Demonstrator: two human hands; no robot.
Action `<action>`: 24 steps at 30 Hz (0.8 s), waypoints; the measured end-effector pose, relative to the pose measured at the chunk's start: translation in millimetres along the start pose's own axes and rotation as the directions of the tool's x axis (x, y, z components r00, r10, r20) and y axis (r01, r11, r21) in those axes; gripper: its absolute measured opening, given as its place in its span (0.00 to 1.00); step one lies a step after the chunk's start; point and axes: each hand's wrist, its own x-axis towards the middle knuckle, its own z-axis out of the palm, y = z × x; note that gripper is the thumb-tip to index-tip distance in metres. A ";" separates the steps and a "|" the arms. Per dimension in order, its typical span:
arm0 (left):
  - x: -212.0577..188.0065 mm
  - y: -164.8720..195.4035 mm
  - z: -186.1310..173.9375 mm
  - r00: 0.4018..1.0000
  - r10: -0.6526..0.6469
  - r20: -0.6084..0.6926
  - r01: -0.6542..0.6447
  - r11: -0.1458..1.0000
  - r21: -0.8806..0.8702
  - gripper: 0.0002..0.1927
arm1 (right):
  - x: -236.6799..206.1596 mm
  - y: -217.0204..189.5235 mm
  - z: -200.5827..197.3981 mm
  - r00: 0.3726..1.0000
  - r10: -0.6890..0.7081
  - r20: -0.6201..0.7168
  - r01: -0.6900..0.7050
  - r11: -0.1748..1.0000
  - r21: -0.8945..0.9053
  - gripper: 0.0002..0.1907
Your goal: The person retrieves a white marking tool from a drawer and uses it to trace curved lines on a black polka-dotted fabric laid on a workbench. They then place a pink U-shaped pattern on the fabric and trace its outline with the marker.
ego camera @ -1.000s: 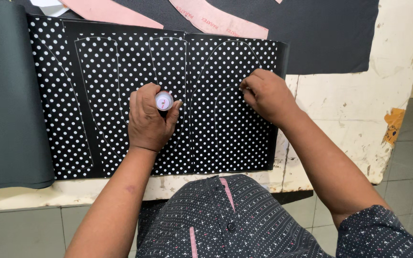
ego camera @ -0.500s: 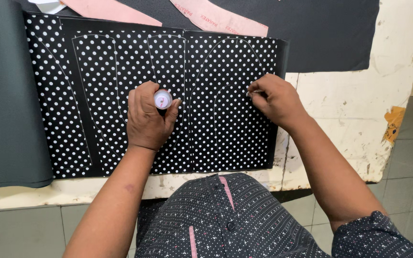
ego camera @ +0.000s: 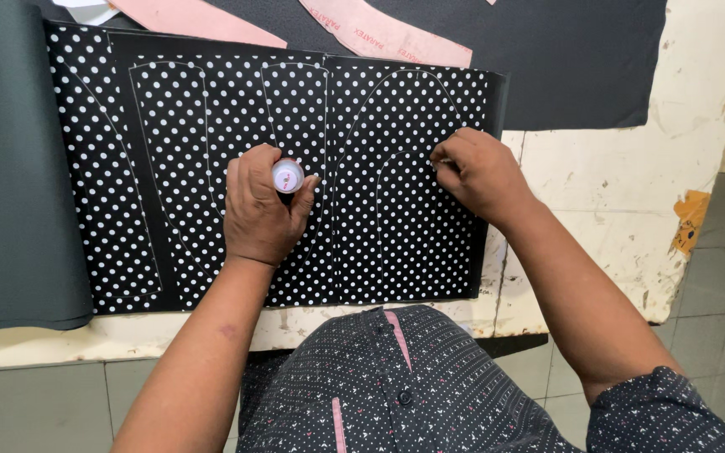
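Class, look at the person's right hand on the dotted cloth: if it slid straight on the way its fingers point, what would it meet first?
The right hand points left across the polka-dot fabric; first in line is probably the left hand, holding a small round-capped tube.

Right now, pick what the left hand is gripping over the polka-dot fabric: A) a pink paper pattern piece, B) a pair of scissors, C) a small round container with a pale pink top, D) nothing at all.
C: the left hand is closed around a small round container with a pale pink top, held against the black polka-dot fabric, while the pink pattern pieces lie untouched at the far edge.
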 end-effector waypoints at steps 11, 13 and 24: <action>0.9 0.2 -0.5 1.000 -0.001 -0.002 0.001 1.000 0.009 0.29 | 5.7 -1.6 1.8 1.000 -0.006 -0.026 0.006 1.000 0.009 0.05; 1.1 0.7 -0.4 1.000 -0.003 -0.002 0.003 1.000 0.010 0.29 | 7.2 -1.2 3.1 0.999 -0.031 -0.027 0.031 0.999 -0.016 0.05; 2.2 0.2 -0.8 1.000 0.026 -0.016 -0.026 1.000 0.015 0.28 | -13.1 0.4 -5.8 0.991 0.119 -0.057 -0.116 0.992 0.052 0.04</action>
